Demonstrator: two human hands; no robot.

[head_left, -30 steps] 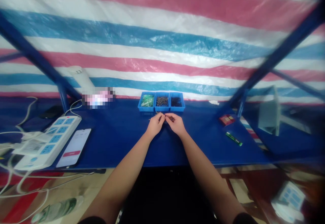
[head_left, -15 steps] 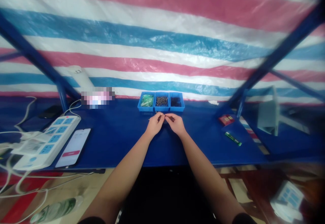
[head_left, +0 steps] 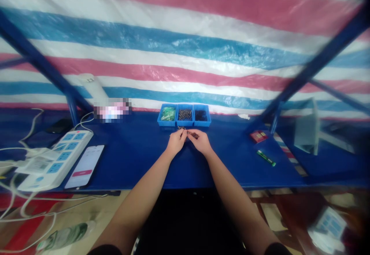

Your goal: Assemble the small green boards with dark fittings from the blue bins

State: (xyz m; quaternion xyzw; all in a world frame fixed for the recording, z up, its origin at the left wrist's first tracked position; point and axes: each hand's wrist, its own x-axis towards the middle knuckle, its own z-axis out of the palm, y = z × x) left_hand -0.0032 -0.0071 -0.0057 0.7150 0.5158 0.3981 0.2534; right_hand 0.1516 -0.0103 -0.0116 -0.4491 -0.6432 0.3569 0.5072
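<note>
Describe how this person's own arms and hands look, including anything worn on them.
The left hand and right hand are both bare, without gloves. No watch or bracelet shows on either wrist; rings are too small to tell. The forearms are uncovered, and the edges of black sleeves show at the bottom of the picture.

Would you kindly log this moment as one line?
left hand: curled, grip unclear | right hand: curled close beside left, grip unclear | just beyond: three blue trays | rightward: red packet, green packet
</note>
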